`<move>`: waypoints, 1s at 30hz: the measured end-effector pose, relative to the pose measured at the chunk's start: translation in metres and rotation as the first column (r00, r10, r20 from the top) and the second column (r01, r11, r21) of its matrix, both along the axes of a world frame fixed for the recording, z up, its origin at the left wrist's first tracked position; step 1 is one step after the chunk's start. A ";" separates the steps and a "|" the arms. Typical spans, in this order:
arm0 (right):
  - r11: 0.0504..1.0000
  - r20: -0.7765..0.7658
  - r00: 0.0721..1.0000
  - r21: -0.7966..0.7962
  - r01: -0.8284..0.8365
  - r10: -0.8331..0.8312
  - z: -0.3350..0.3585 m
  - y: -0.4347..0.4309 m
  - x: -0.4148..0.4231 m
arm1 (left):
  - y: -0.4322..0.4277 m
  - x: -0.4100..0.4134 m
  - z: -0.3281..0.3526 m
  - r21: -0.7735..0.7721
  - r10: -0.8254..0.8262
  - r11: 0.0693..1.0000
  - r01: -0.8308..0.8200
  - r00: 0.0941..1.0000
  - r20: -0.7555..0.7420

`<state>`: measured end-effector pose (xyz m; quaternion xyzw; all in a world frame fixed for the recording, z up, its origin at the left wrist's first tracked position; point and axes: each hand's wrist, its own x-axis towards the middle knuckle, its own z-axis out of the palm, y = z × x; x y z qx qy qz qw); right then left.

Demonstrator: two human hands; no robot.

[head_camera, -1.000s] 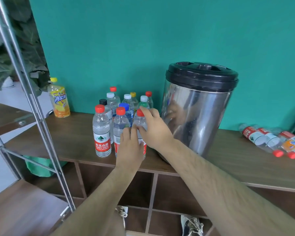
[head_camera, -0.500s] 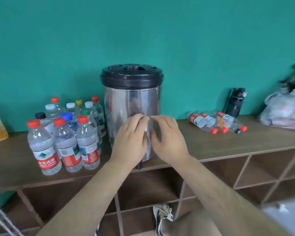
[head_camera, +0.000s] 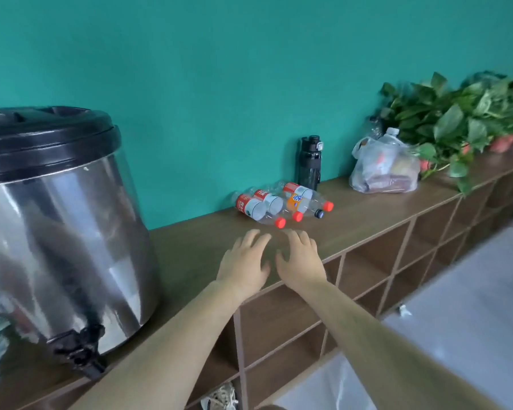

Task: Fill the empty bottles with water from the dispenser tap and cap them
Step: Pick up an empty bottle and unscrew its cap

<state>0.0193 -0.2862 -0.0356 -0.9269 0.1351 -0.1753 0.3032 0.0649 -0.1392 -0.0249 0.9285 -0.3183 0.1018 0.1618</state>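
Teal wall (head_camera: 249, 69) is backing a long wooden counter (head_camera: 196, 253), whose top is running over a grid of open cubbies (head_camera: 279, 329).

1. Dispenser. A steel dispenser (head_camera: 60, 232) is standing at the left end of the counter, close to the front edge. Its black tap (head_camera: 80, 355) is sitting low at that edge, which by judgement is leaving room to hold a bottle beneath it. The body is presenting a polished, mirror-like cylinder. The black lid (head_camera: 45, 134) is looking like matt moulded plastic.

2. Task items. The empty bottles (head_camera: 267, 204) are lying on their sides in a tight cluster near the wall, well to the right of the dispenser, with caps pointing toward the person. They are showing thin clear plastic with printed labels; most caps are red, one is dark. Being light and round, they are likely to roll if nudged.

3. Hands. The left hand (head_camera: 245, 263) and the right hand (head_camera: 301, 261) are hovering side by side over the counter, just short of the nearest red cap. The fingers of both are spreading out straight and gripping nothing. Contact with the counter cannot be told.

4. Other items. A black flask (head_camera: 310, 161) is standing upright behind the bottles. A clear plastic bag (head_camera: 382, 170) and leafy plants (head_camera: 462, 119) are sitting further right.
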 end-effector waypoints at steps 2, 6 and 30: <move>0.999 -0.017 0.999 -0.013 0.030 -0.031 -0.005 -0.022 0.021 | -0.022 0.025 0.005 0.020 -0.035 0.999 0.035 0.999 0.014; 0.998 -0.034 0.998 0.005 0.062 -0.062 -0.015 -0.054 0.065 | -0.060 0.071 0.003 0.102 -0.062 0.993 0.063 0.998 -0.011; 0.988 -0.249 0.967 -0.151 0.017 -0.055 -0.036 -0.157 0.170 | -0.127 0.175 -0.037 0.179 -0.008 0.983 0.043 0.982 -0.188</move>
